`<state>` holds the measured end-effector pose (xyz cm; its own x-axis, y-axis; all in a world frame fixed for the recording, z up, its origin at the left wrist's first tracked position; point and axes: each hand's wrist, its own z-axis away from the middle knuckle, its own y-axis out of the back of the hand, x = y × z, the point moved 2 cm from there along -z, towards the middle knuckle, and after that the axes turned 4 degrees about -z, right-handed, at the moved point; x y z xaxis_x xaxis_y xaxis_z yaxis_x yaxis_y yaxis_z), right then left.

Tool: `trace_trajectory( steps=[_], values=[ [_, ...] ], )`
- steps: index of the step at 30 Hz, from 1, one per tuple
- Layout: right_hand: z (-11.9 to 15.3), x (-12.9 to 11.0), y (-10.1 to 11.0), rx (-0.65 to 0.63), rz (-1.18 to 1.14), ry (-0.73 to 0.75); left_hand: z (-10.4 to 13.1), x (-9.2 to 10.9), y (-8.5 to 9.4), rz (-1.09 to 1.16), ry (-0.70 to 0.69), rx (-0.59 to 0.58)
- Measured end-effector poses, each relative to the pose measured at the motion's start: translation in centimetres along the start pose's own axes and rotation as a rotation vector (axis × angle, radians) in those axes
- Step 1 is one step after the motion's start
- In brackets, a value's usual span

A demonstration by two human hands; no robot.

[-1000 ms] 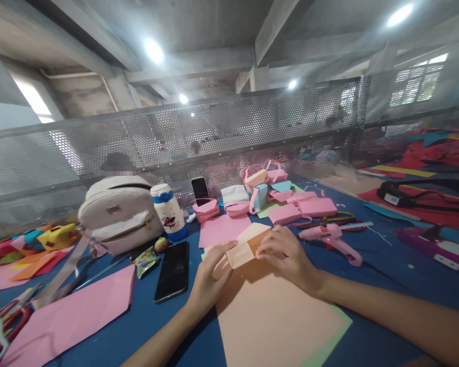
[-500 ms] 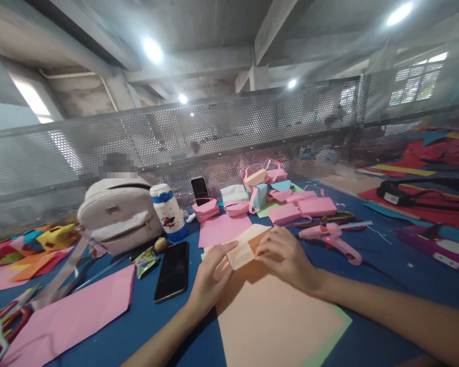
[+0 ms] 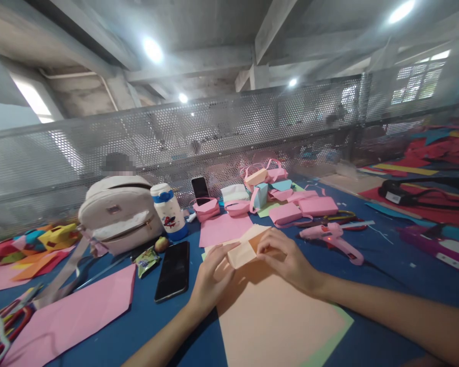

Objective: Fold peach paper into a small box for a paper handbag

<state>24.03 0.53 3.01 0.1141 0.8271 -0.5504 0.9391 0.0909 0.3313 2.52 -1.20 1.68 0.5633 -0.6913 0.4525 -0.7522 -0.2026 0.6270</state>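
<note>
A small folded peach paper box (image 3: 241,255) is held up between my two hands. My left hand (image 3: 211,278) pinches its left end, thumb below and fingers on top. At the right end, the fingers of my right hand (image 3: 286,260) are closed on the paper's edge. Beneath them a large peach sheet (image 3: 271,316) lies over a green sheet (image 3: 334,331), and the hands shade its upper part. The far side of the box is hidden from me.
A pink glue gun (image 3: 331,237) with a red light lies to the right. Finished-looking pink paper bags (image 3: 317,206) are grouped behind. On the left are a black phone (image 3: 172,272), a snack packet (image 3: 147,261), a bottle (image 3: 169,211), a backpack (image 3: 118,214) and pink paper (image 3: 80,316).
Both hands keep their hold on the paper box. My right fingers have shifted slightly at its right end; the rest stays as it was.
</note>
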Motion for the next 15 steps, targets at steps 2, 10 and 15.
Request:
trace_trajectory(
  steps=[2,10,15],
  values=[
    [-0.02,0.00,-0.03,0.009,-0.025,-0.020,0.03,-0.01,-0.03,-0.001,-0.001,0.002],
    [-0.17,0.05,0.17,0.043,-0.047,-0.107,0.03,-0.21,0.01,-0.002,0.026,0.033],
    [-0.11,0.48,0.59,0.084,0.141,-0.019,0.11,-0.56,-0.03,0.015,0.080,0.070]
  ],
)
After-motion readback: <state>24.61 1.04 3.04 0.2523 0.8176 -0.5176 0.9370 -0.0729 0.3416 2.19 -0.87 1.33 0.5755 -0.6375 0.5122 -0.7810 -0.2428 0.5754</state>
